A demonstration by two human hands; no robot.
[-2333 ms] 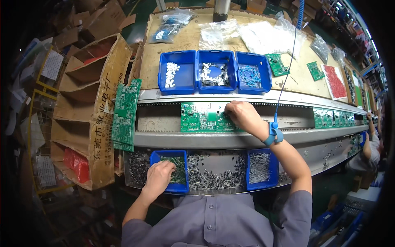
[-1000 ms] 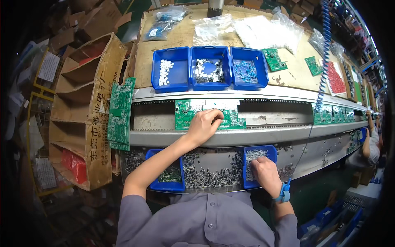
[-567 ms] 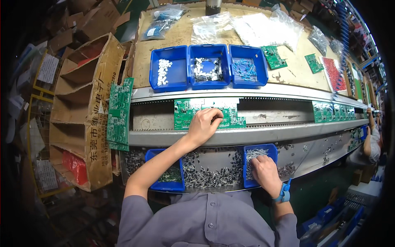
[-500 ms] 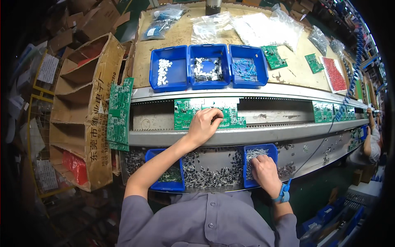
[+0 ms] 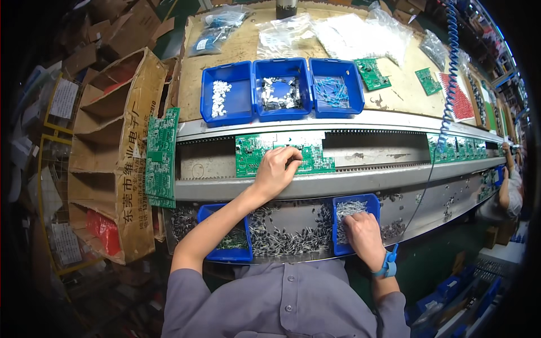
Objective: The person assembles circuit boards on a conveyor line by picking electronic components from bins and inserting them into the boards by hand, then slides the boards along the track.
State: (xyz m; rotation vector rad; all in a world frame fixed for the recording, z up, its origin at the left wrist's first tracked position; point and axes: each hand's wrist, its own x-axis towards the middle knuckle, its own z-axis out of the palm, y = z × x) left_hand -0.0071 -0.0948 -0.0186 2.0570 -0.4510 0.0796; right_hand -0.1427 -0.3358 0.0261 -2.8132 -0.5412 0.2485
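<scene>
My left hand is over a green circuit board that lies in the conveyor track in front of me. Its thumb and fingertips are pinched together above the board; anything between them is too small to make out. A blue wristband goes round my right wrist. My right hand reaches into a blue bin of thin-leaded silvery components. Its fingers are bent together at the near side of the pile, and their tips are partly hidden.
Loose dark capacitors cover the metal tray beside another blue bin. Three blue bins of parts stand beyond the track. Stacked boards lean by a cardboard divider box. A coiled blue cord hangs right; a co-worker sits farther off.
The coiled cord has swung to the left. Both hands keep nearly the same place and pose, with the left slightly lower over the board. The view has shifted a little.
</scene>
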